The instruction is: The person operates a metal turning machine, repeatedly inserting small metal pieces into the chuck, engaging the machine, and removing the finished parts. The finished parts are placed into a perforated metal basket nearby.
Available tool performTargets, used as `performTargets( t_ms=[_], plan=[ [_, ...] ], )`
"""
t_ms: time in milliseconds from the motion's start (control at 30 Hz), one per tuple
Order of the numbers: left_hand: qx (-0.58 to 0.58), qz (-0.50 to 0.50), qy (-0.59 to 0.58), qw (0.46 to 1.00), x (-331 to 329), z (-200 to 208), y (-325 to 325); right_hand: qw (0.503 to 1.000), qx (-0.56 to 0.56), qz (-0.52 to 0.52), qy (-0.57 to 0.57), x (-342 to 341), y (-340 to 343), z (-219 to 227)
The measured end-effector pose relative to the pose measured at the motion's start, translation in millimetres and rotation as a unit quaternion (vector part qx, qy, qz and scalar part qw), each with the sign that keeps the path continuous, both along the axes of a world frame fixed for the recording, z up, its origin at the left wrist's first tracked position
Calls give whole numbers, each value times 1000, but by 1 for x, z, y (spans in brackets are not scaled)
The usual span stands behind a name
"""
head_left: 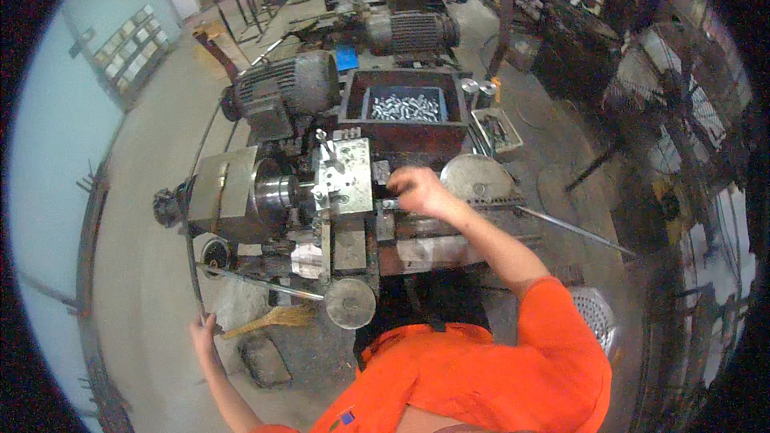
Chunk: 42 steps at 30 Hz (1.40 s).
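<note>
My left hand (204, 332) is closed around the lower end of a long thin dark lever (191, 261), which runs up past the lathe's headstock (225, 192). Over the lathe bed, my right hand (422, 192) has its fingers curled in beside the right side of a pale metal tool block (350, 176). What lies between those fingers is hidden or too small to make out. Left of the block, the shiny chuck (277, 192) faces it. Below the block sits a round handwheel (350, 303), with a metal rod reaching left from near it.
Behind the tool block, a dark box holds a blue tray (366, 103) of small shiny metal parts (405, 107). A motor (293, 84) stands back left. A round metal disc (479, 179) and a long bar (577, 230) lie to the right. A broom (277, 318) rests at lower left.
</note>
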<state>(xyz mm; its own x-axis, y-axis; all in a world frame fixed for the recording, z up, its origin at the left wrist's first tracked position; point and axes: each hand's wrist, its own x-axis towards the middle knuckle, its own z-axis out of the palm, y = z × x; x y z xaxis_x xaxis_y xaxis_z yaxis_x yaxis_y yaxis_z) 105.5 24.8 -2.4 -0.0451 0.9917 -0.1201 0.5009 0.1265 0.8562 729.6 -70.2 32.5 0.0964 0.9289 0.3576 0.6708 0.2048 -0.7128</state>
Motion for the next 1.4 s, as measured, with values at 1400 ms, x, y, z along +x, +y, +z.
performTargets(
  t_ms=[1400],
  plan=[
    [125, -121, 380, 908, 96, 89, -21, 888, -223, -381, 131, 47, -378, -58]
  ],
)
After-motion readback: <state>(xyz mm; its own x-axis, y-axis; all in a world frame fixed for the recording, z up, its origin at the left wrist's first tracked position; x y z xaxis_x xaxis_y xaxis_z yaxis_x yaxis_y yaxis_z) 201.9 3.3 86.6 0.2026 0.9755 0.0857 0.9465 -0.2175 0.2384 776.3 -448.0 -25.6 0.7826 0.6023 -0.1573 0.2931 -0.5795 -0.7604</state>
